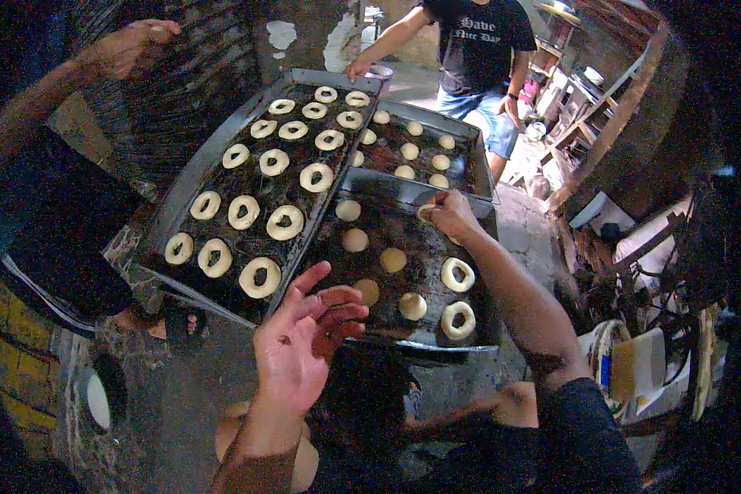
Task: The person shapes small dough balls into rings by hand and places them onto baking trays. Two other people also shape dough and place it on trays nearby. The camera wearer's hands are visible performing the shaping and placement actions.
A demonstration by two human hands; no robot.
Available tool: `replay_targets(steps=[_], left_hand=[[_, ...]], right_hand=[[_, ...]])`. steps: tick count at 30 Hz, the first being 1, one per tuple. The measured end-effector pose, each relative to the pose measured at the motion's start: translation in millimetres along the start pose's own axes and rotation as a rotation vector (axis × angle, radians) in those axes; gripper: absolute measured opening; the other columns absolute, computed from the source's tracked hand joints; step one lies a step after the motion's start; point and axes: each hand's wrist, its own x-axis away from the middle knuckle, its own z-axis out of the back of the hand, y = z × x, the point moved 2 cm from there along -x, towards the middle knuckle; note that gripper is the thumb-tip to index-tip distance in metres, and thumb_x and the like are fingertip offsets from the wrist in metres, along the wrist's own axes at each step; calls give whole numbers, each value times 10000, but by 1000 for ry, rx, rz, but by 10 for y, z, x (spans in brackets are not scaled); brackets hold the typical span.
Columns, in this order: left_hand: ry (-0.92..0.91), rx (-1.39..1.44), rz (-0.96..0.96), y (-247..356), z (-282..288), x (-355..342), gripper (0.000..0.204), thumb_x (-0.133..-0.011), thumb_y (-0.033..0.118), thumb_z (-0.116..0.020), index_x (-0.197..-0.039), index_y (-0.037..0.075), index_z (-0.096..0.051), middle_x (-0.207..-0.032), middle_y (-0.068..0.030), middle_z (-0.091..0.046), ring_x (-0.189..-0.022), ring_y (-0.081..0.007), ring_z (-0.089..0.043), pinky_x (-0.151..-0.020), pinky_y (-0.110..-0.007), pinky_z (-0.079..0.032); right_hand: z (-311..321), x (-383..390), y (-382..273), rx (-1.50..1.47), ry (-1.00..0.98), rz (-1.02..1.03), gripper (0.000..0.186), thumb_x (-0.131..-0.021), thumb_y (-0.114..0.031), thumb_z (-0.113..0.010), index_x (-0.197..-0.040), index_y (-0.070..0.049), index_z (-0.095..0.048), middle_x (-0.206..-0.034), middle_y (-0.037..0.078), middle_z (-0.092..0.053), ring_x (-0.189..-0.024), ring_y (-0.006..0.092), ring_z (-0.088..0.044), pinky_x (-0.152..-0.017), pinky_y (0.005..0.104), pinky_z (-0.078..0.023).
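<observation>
My right hand (454, 216) is closed on a piece of pale dough (425, 212), apparently a ring, whose edge shows beside the fingers. It is over the far right part of the near baking tray (420, 344). Nearer on that tray lie two dough rings (458, 275), with several round dough balls (355, 240) to their left. My left hand (295, 337) is palm up with fingers apart and nothing in it, in front of the long baking tray (198, 152). Rows of dough rings (285, 222) cover this tray, which overlaps the near tray's left side.
Behind the near tray stands another tray (479, 156) with dough balls. A person in a black shirt (486, 37) sits beyond, one hand (358, 67) at the long tray's far corner. Another person's arm (66, 86) reaches in at left. Cluttered shelves (589, 90) stand at right.
</observation>
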Motion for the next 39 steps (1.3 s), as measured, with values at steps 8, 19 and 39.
replay_targets(steps=[8, 19, 39], left_hand=[[114, 11, 128, -37, 8, -112, 410, -961, 240, -499, -1304, 17, -491, -1071, -183, -654, -959, -298, -655, -834, -401, -538], [4, -210, 148, -229, -114, -106, 365, -912, 210, -604, -1215, 12, -557, -1044, -137, -662, -957, -246, -642, -830, -350, -521], [-190, -651, -208, -657, -663, 389, 500, -823, 14, -719, -1290, 65, -547, -1024, -79, -693, -932, -155, -658, -841, -303, -536]], right_hand=[[-764, -656, 771, 155, 27, -167, 285, -736, -267, -767, -879, -30, -705, -794, 121, -715, -740, 252, -680, -686, 400, -535], [-839, 740, 128, -36, -300, 142, 349, -789, -258, -760, -1014, -38, -610, -864, 168, -658, -807, 291, -646, -737, 405, -506], [1061, 2969, -1176, -430, 187, 131, 613, -723, 72, -754, -1283, -70, -548, -883, 44, -643, -821, 129, -630, -784, 281, -539]])
